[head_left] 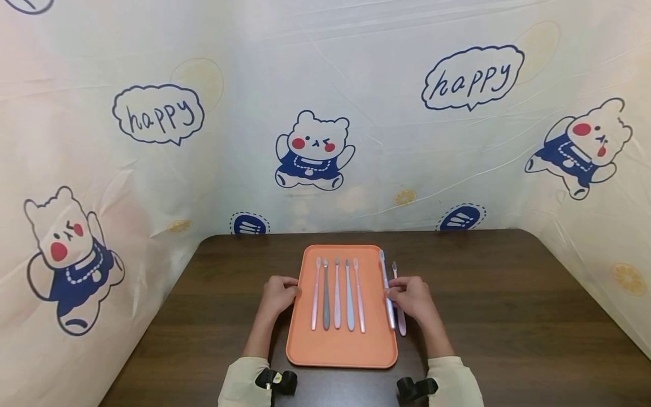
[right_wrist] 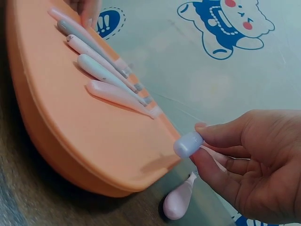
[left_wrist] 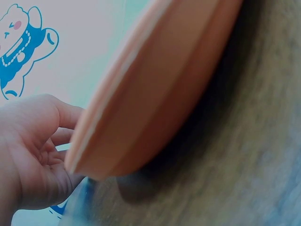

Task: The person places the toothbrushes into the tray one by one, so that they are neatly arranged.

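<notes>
My left hand (head_left: 278, 295) holds the left rim of an orange tray (head_left: 342, 350), its fingers lying over the edge. At the tray's right edge my right hand (head_left: 411, 297) pinches a pale lavender-blue toothbrush (right_wrist: 188, 145) between thumb and fingers, raised above the rim. Beneath that hand, a pink toothbrush (right_wrist: 178, 202) lies on the table just right of the tray. Several toothbrushes lie side by side on the tray, heads toward the far end: a grey one (head_left: 326, 316), a light blue one (head_left: 350, 319) and pink ones, such as the rightmost (head_left: 360, 316).
The dark wooden table (head_left: 498, 294) extends to both sides of the tray. Behind it hangs a pale curtain (head_left: 386, 124) printed with bears, meeting the table's far edge. A black wrist strap (head_left: 277, 381) sits on each sleeve.
</notes>
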Tool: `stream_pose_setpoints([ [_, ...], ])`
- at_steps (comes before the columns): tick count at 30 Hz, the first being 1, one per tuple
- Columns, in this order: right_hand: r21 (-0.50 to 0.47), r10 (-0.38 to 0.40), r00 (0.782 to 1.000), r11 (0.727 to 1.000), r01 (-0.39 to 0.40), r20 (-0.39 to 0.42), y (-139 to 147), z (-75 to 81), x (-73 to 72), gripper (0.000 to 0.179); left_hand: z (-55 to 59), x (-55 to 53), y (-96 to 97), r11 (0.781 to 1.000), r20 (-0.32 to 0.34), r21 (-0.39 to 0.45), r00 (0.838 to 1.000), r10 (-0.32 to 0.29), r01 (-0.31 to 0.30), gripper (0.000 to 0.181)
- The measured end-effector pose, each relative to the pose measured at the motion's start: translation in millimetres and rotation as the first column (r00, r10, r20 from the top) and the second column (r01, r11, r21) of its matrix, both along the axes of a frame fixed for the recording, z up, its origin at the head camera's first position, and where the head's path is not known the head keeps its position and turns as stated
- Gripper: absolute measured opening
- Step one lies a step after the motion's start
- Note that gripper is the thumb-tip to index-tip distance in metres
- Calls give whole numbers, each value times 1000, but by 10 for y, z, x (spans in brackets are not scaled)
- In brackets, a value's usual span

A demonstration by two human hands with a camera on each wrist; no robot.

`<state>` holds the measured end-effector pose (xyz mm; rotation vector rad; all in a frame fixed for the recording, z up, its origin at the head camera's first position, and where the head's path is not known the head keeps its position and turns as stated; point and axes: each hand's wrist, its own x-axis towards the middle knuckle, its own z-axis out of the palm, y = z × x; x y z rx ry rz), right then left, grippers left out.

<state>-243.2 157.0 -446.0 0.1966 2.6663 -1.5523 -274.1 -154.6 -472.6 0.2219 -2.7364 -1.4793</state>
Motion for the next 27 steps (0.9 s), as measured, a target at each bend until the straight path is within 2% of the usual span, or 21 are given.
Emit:
stream_pose_setpoints([
  [14,-44,5,999,999,-8,-51,-69,-38,-1,23,-9,7,3,1000,7,-4,1000,-13,13,27],
  [27,25,9,999,1000,-8,-35,-147,-38,-17,22,-16,-4,-5,1000,12,6,1000,-10,10,27],
])
